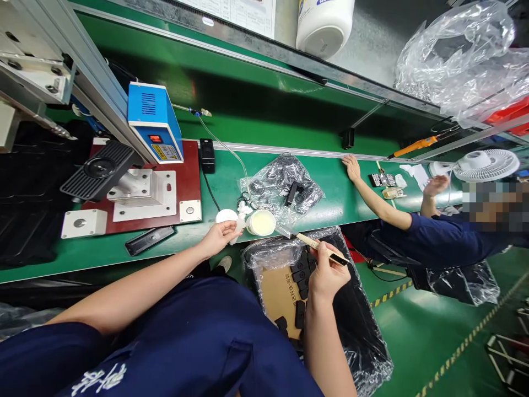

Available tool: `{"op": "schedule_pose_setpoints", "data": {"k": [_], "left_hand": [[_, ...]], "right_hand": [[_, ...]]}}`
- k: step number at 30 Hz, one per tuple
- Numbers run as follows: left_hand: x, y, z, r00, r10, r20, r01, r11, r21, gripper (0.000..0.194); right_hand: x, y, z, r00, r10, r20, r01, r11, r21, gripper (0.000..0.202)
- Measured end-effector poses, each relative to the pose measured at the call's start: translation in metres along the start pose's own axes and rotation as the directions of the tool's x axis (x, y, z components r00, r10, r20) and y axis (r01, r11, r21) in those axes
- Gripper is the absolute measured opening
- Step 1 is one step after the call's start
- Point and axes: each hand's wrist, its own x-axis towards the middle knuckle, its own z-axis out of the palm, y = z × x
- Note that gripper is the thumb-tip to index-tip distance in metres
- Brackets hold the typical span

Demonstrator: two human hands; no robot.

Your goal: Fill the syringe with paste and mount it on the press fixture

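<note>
My left hand (219,240) is closed at the bench edge, pinching a small whitish translucent piece (238,230) whose kind I cannot make out. Beside it stands an open round tub (263,223) of pale yellow material. A white round lid (226,216) lies just behind my fingers, near some crumpled white bits (243,208). My right hand (328,278) grips a slim cream-coloured stick with a dark end (314,243), like a brush, above the plastic-lined bin. Behind the tub, a clear plastic bag (281,182) holds dark rings, with a small black part (293,193) on it.
A blue box (155,124) and a red-brown fixture base (188,182) stand left, with a black tray (149,240) in front. The lined bin (363,309) below holds cardboard and black parts. A co-worker's arm (380,204) reaches over the bench at right, near a white fan (487,164).
</note>
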Motion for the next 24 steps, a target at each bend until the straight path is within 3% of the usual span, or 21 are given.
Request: {"op": "schedule_pose_setpoints", "data": {"k": [3,5,6,9,10,12,16,22,24], "left_hand": [[-0.006,-0.014,-0.006,0.994,0.004,0.106,-0.016,0.994,0.110,0.049],[-0.010,-0.022,-0.005,0.974,0.018,0.226,-0.067,0.975,0.211,0.041],[-0.011,-0.025,-0.004,0.958,0.027,0.286,-0.106,0.958,0.265,0.036],[-0.008,-0.032,0.006,0.904,0.055,0.423,-0.243,0.881,0.405,0.023],[-0.006,-0.034,0.009,0.889,0.066,0.454,-0.287,0.852,0.438,0.020],[0.001,-0.037,0.015,0.862,0.091,0.499,-0.364,0.795,0.485,0.017],[0.014,-0.039,0.021,0.835,0.100,0.542,-0.449,0.693,0.564,0.022],[0.015,-0.036,0.022,0.835,0.079,0.545,-0.468,0.623,0.627,0.022],[0.016,-0.035,0.022,0.839,0.076,0.539,-0.463,0.621,0.632,0.021]], "right_hand": [[-0.011,0.002,0.001,0.982,-0.137,0.129,0.145,0.988,-0.056,0.018],[-0.020,0.009,0.005,0.908,-0.277,0.315,0.321,0.942,-0.096,0.015],[-0.023,0.013,0.007,0.834,-0.350,0.427,0.426,0.900,-0.095,0.016],[-0.029,0.023,0.013,0.543,-0.493,0.680,0.669,0.743,0.005,0.026],[-0.030,0.025,0.015,0.471,-0.509,0.720,0.707,0.707,0.037,0.029],[-0.030,0.026,0.015,0.385,-0.506,0.772,0.738,0.671,0.072,0.035],[-0.028,0.020,0.008,0.302,-0.462,0.834,0.743,0.662,0.098,0.045],[-0.023,-0.011,-0.014,0.241,-0.388,0.889,0.738,0.669,0.092,0.049],[-0.021,-0.025,-0.022,0.242,-0.371,0.897,0.725,0.683,0.087,0.047]]}}
